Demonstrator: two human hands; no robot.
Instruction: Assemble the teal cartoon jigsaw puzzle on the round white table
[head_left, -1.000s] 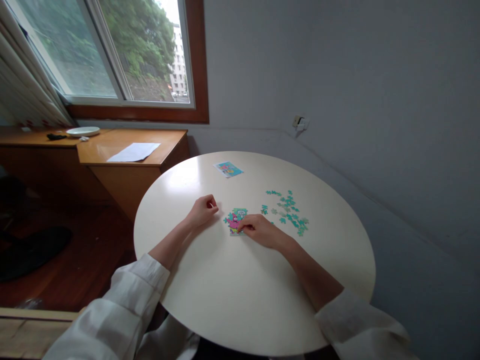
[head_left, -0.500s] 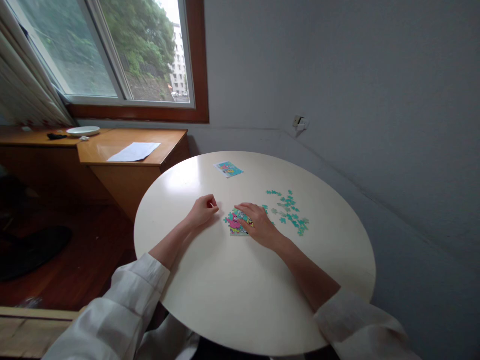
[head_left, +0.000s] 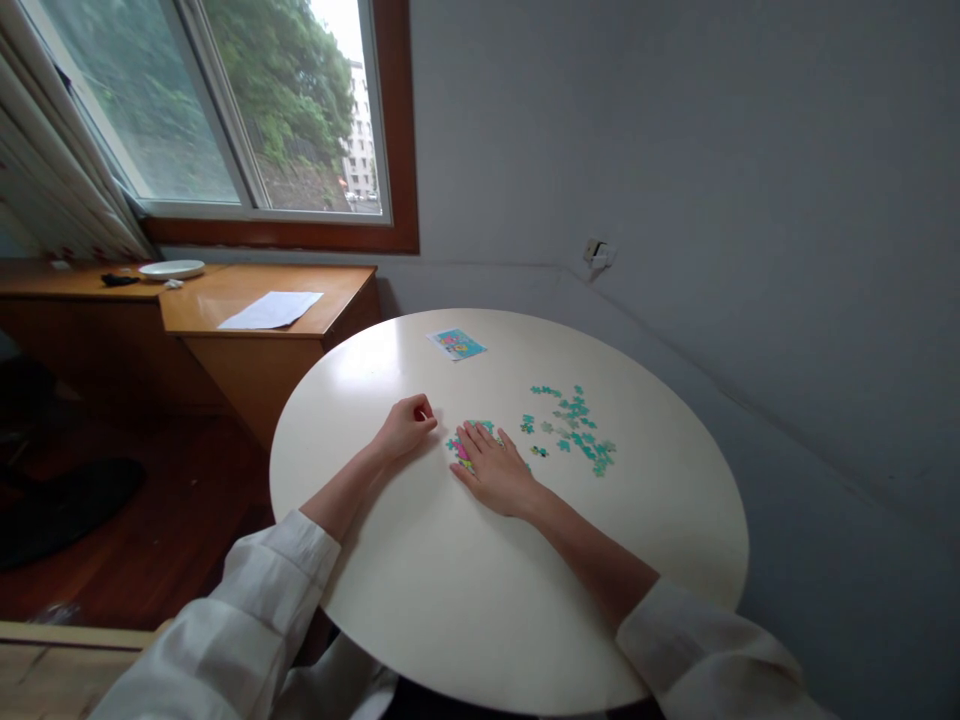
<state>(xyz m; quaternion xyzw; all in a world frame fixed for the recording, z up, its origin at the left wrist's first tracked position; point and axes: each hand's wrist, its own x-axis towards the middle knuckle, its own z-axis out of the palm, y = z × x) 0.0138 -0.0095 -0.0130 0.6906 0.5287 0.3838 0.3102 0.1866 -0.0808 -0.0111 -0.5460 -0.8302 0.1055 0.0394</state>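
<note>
My right hand (head_left: 493, 472) lies flat with its fingers spread over a partly joined cartoon jigsaw puzzle (head_left: 462, 452), covering most of it. Pink, green and teal bits of the puzzle show past the fingers on the left and above. To the left of the puzzle, my left hand (head_left: 409, 424) rests on the table with its fingers curled in; nothing shows in them. Right of my right hand are a few separate puzzle pieces (head_left: 528, 424) and a scatter of loose teal pieces (head_left: 576, 410).
A small picture card (head_left: 459, 345) lies toward the far edge of the round white table (head_left: 480, 610). Beyond, at the left, a wooden desk (head_left: 281, 340) bears a paper sheet (head_left: 271, 310) and a white plate (head_left: 172, 270). A wall stands behind and to the right.
My right hand has shifted slightly left and toward me and flattened over the puzzle, hiding more of it. Pieces beside it now show more. My left hand stays in place.
</note>
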